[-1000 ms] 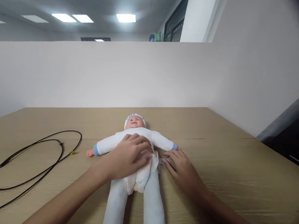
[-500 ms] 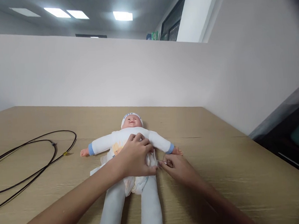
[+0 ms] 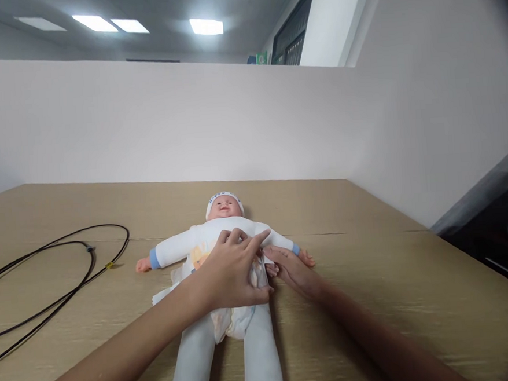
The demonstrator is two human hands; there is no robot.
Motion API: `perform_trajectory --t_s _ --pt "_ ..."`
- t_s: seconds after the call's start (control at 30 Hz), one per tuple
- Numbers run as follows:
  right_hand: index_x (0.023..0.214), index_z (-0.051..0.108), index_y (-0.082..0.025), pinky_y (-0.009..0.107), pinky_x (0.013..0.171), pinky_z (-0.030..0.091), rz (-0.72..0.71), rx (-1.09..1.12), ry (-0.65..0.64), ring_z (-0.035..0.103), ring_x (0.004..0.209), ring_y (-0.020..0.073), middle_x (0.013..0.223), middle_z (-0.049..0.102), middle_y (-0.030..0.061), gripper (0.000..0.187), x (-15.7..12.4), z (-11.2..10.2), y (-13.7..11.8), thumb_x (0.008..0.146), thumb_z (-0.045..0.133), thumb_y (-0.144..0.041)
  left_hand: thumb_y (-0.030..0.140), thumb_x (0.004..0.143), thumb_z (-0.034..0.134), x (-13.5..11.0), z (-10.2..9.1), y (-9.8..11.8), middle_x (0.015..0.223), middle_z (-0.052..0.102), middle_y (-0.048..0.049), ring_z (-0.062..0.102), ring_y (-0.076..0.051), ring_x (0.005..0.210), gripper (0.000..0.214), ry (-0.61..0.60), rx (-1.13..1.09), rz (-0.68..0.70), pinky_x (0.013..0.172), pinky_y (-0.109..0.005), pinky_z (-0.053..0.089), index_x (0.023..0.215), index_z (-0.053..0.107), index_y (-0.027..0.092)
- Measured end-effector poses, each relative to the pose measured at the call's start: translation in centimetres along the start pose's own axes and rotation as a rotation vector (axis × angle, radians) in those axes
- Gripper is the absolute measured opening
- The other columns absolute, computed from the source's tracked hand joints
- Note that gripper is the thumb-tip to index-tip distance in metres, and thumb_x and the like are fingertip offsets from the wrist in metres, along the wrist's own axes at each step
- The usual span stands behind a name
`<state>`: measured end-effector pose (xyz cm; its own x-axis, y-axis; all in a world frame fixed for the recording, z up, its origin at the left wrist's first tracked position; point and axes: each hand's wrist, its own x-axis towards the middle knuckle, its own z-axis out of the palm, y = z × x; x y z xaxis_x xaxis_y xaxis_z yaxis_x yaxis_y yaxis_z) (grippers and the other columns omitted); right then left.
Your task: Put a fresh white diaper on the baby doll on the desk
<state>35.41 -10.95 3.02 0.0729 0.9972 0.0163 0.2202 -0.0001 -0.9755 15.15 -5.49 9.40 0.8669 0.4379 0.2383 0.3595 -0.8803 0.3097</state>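
A baby doll [image 3: 225,224] in a white suit with blue cuffs lies on its back, arms spread and legs toward me. A disposable diaper [image 3: 234,324] with a printed front is around its hips. My left hand [image 3: 235,267] rests over the diaper's front, thumb and index finger stretched apart, covering much of it. At the doll's side on the right, my right hand [image 3: 292,269] has its fingers around a white edge of the diaper; the fingertips partly hide it. The diaper's other side flap [image 3: 163,292] sticks out on the left.
The doll lies on a wooden table [image 3: 376,321]. A looped black cable [image 3: 93,228] with a yellow tag lies at the left. Behind the table stands a pale partition wall [image 3: 166,121]. A dark object [image 3: 493,249] is beyond the right edge.
My right hand has moved up and slightly inward against the doll's side, from a pinch to straighter fingers. My left index finger has stretched out to the right.
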Motion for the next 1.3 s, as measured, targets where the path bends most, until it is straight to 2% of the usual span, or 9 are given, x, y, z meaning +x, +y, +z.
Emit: perform_trajectory --t_s 0.17,0.37,0.53,0.63,0.83,0.97,1.3 --pt "0.074 0.054 -0.026 0.036 0.069 0.045 0.012 0.169 -0.084 0.047 0.067 0.0176 0.072 0.051 -0.0004 0.06 -0.2 -0.3 0.7 0.089 0.07 -0.082 0.054 0.085 0.079 0.0 -0.1 0.0 0.118 0.078 -0.012 0.053 -0.041 0.128 0.105 -0.015 0.003 0.003 0.114 -0.059 0.039 0.172 0.035 0.015" --pt "0.082 0.065 -0.022 0.032 0.067 0.039 -0.001 0.235 -0.123 0.044 0.069 0.0154 0.072 0.054 -0.0022 0.055 -0.2 -0.2 1.9 0.088 0.08 -0.075 0.053 0.085 0.078 -0.2 0.1 -0.1 0.137 0.074 -0.0133 0.054 -0.041 0.131 0.099 0.007 0.028 0.013 0.112 -0.058 0.041 0.17 0.037 0.021" --pt "0.079 0.064 -0.023 0.035 0.068 0.038 -0.01 0.33 -0.086 0.041 0.069 0.0168 0.073 0.051 -0.0012 0.059 0.0 -0.1 2.2 0.081 0.084 -0.079 0.053 0.087 0.078 -0.3 -0.1 0.1 0.12 0.077 -0.0091 0.055 -0.038 0.13 0.097 0.005 0.035 0.007 0.112 -0.056 0.042 0.169 0.039 0.018" --pt "0.074 0.059 -0.025 0.038 0.069 0.037 -0.002 0.383 -0.08 0.04 0.069 0.0184 0.072 0.048 -0.0001 0.059 -0.1 -0.2 2.1 0.081 0.084 -0.077 0.054 0.087 0.078 -0.3 -0.2 0.1 0.12 0.077 -0.0082 0.053 -0.038 0.132 0.097 0.001 0.034 0.01 0.114 -0.056 0.04 0.169 0.04 0.018" --pt "0.077 0.067 -0.022 0.035 0.068 0.034 0.034 0.367 -0.134 0.04 0.07 0.0162 0.076 0.054 -0.0003 0.054 0.4 -0.2 2.3 0.079 0.09 -0.071 0.055 0.089 0.078 -0.2 0.0 0.0 0.125 0.076 -0.0107 0.054 -0.038 0.129 0.093 0.006 0.037 0.017 0.113 -0.056 0.04 0.164 0.043 0.015" --pt "0.078 0.068 -0.021 0.033 0.066 0.03 0.039 0.334 -0.146 0.041 0.07 0.0151 0.079 0.058 0.0002 0.055 0.6 -0.1 2.5 0.081 0.088 -0.072 0.055 0.089 0.079 -0.2 0.0 -0.1 0.127 0.075 -0.0103 0.055 -0.037 0.129 0.09 0.016 0.032 0.023 0.112 -0.055 0.039 0.163 0.043 0.018" --pt "0.08 0.066 -0.022 0.034 0.069 0.031 0.012 0.317 -0.131 0.039 0.071 0.0162 0.076 0.053 -0.0015 0.057 1.0 0.1 3.3 0.084 0.084 -0.076 0.058 0.089 0.08 -0.3 0.3 -0.4 0.127 0.072 -0.0097 0.055 -0.036 0.126 0.083 0.045 0.011 0.037 0.11 -0.054 0.041 0.156 0.048 0.021"
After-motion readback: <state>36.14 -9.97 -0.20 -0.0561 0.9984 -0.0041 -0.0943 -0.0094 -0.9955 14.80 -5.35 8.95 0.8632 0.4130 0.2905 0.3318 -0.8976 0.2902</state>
